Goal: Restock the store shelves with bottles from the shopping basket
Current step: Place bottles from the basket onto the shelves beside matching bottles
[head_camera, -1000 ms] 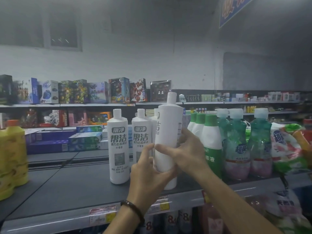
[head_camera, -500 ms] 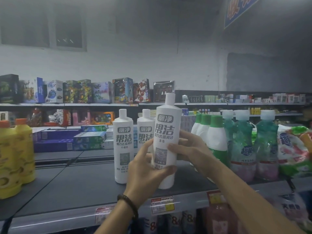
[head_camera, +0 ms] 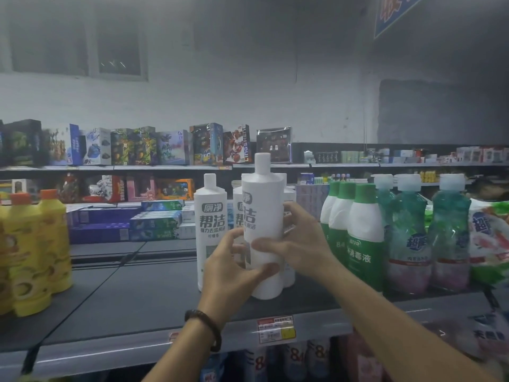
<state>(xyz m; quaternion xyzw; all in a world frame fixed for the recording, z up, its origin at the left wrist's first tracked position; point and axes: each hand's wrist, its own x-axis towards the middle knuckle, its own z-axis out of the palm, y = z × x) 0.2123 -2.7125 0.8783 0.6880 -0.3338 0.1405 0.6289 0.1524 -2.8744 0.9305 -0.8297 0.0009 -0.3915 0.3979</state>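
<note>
Now turned: label of white bottle [head_camera: 264,230] swung leftward versus half a second ago, so facing not settled. Left hand [head_camera: 230,267] and right hand [head_camera: 298,244] both wrapped round its body. Base on shelf [head_camera: 132,296], just right of matching bottle [head_camera: 210,230]

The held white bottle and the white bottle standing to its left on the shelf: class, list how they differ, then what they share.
1. The held bottle is gripped by the left hand and right hand; the standing bottle is untouched.
2. The held bottle's label is turned partly away; the standing bottle's label faces the camera.
3. The held bottle sits nearer the shelf edge.
Shared: white body, white cap, same label.
</note>
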